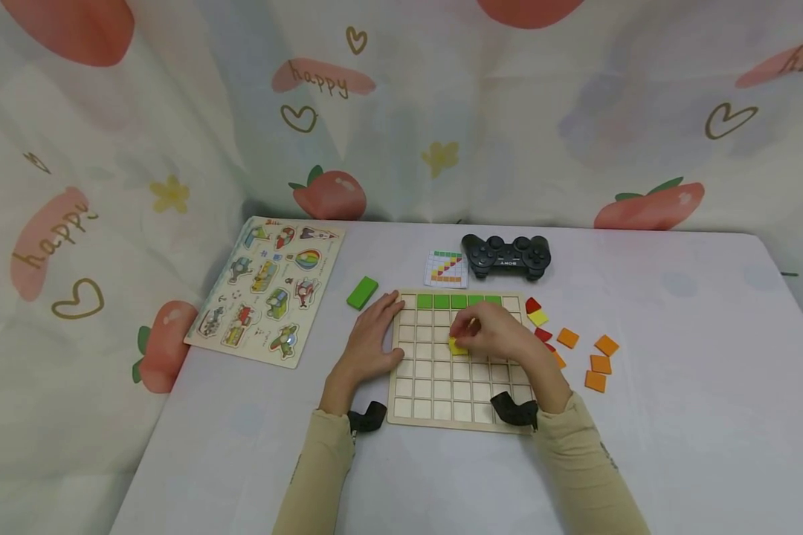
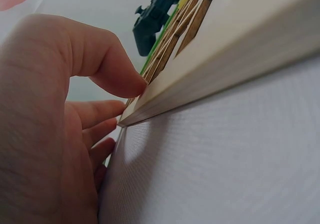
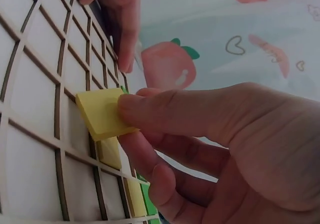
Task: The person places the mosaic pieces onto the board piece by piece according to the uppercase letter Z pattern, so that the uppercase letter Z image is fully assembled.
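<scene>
A wooden grid board lies on the white table, with several green tiles along its far row. My left hand rests at the board's left edge, fingers extended and thumb on the rim. Between thumb and fingers, my right hand pinches a yellow square tile, tilted over the middle of the grid. Beyond it in the right wrist view, another yellow tile sits in a cell, and a further yellow piece lies beside the green. In the head view my right hand partly covers these cells.
Loose orange tiles, red pieces and a yellow tile lie right of the board. Behind it are a pattern card and a black game controller. Leftward are a green block and a picture puzzle.
</scene>
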